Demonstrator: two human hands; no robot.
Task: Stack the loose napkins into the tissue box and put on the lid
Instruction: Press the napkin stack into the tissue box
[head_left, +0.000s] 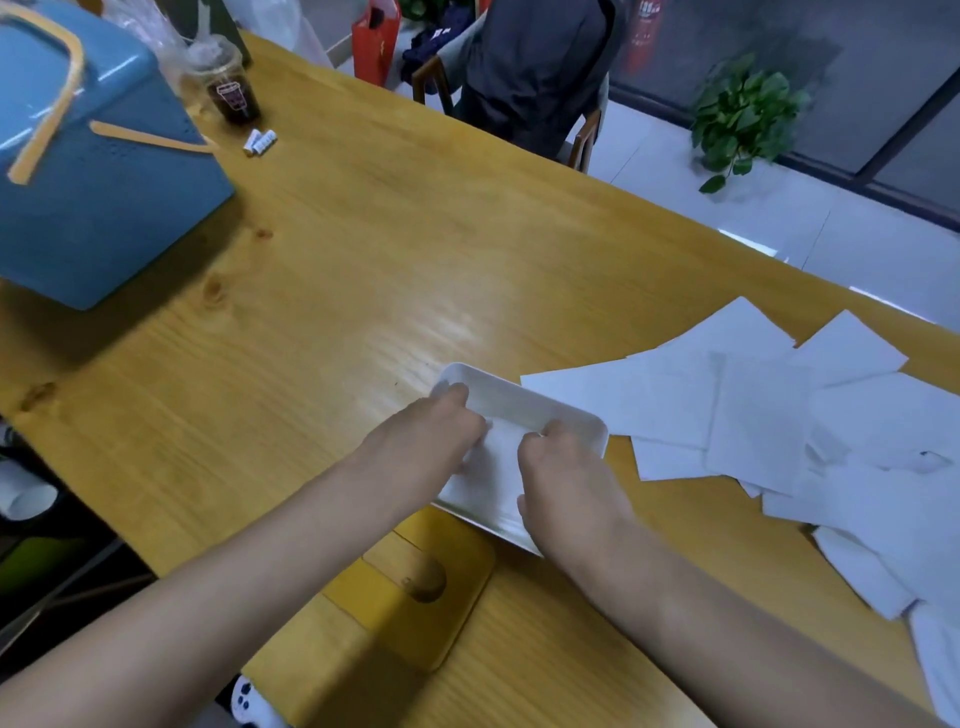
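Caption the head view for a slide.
Left hand and right hand hold a napkin inside the white tissue box; loose napkins lie beside it, wooden lid off.

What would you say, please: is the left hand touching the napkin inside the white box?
Touching. The head view shows the left hand, fingers curled, pressing onto the napkin in the tissue box.

We stretch both bare forearms forward and inward until they nearly meet. Our left hand lies palm down, fingers bent downward at the tips. Our right hand sits just beside it, knuckles up, fingers curled under.
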